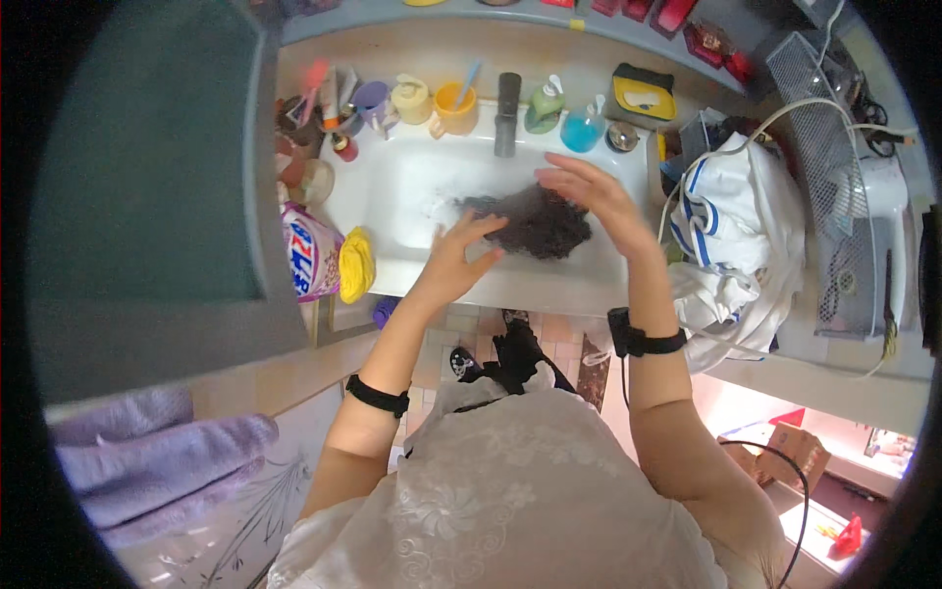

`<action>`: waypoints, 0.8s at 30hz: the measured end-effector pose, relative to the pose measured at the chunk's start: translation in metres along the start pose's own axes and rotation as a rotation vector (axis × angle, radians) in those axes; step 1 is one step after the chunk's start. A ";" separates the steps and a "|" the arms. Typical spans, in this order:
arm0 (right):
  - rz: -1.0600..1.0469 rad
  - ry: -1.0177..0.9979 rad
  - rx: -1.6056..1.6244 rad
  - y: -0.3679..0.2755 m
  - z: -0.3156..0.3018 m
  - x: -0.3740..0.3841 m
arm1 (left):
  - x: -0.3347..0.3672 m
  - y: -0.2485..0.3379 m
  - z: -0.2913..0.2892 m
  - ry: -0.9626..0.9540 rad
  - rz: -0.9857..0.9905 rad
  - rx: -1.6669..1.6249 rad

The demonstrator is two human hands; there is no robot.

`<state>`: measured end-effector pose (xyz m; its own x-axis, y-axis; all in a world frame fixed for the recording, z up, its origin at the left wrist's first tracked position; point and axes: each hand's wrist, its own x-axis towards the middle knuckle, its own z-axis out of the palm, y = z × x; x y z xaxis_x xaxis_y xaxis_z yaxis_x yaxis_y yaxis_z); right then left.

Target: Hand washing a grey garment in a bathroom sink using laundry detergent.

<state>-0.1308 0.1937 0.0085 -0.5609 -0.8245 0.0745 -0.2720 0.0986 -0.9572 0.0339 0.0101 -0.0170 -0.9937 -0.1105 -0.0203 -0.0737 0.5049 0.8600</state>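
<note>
A dark, crumpled bundle (549, 228), its kind hard to make out, lies in the white sink (378, 231). My left hand (461, 257) is at its left side with the fingers spread, the fingertips at or just over its edge. Above its right side, my right hand (599, 196) hovers with fingers stretched out and somewhat blurred. Neither hand grips anything. The dark faucet (507, 113) rises behind the bundle, and white suds or splashes show left of it.
Along the sink's back ledge stand an orange cup (454, 110), a green pump bottle (545, 106) and a blue pump bottle (583, 126). A detergent bag (310, 253) and yellow cloth (356, 265) sit at the left. White fabric (731, 221) is heaped at the right.
</note>
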 end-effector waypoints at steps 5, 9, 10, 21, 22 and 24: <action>-0.249 -0.137 -1.281 0.076 0.015 -0.018 | -0.032 -0.065 0.005 -0.089 0.000 -0.409; -0.039 0.344 -0.726 0.051 0.071 -0.049 | -0.100 -0.034 -0.023 0.060 0.240 0.721; 0.085 0.445 -0.278 0.038 0.090 -0.048 | -0.116 -0.038 -0.032 0.195 0.163 0.444; -0.103 -0.411 -0.424 -0.029 0.192 -0.033 | -0.191 -0.123 -0.142 1.407 -0.360 -0.150; -0.102 -0.400 -0.416 -0.029 0.189 -0.031 | -0.182 -0.117 -0.141 1.335 -0.309 -0.330; -0.072 -0.397 -0.384 -0.031 0.183 -0.032 | -0.165 -0.112 -0.140 1.265 -0.229 -0.569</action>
<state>0.0386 0.1149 -0.0151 -0.2133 -0.9759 -0.0460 -0.6060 0.1691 -0.7773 0.2174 -0.1475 -0.0385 -0.1942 -0.9808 0.0188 0.1254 -0.0058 0.9921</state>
